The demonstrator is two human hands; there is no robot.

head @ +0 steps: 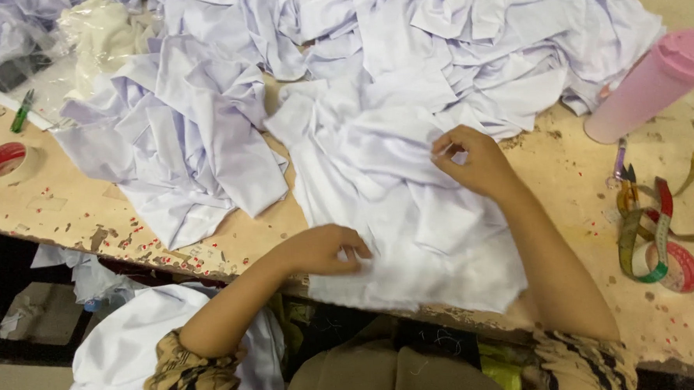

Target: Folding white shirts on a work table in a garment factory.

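The left hand [326,249] presses and the right hand [470,160] pinches a white cotton garment piece [394,208] that overhangs the worn wooden table [573,201] and may slide off.

sleeves: short, tan with dark stripes | arms: bare | lap: olive-brown garment

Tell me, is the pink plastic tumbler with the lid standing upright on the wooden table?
No, the pink plastic tumbler lies tilted at the worn wooden table's right edge, beside the heap of white fabric pieces.
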